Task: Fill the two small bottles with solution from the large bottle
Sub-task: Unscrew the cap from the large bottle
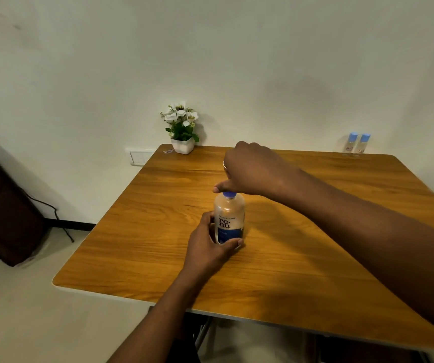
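Observation:
The large clear bottle [229, 216] with a blue label stands upright near the middle of the wooden table [302, 258]. My left hand [210, 244] wraps around its lower part from the left. From above, my right hand [247, 171] pinches the blue cap [229, 195] with thumb and fingers. Two small clear bottles with light blue caps [356, 144] stand side by side at the far right edge of the table, well away from both hands.
A small white pot of white flowers [183, 129] sits at the table's far left corner against the wall. A dark brown seat [3, 213] and a black cable lie on the floor to the left. A wall socket [140, 157] is behind the table.

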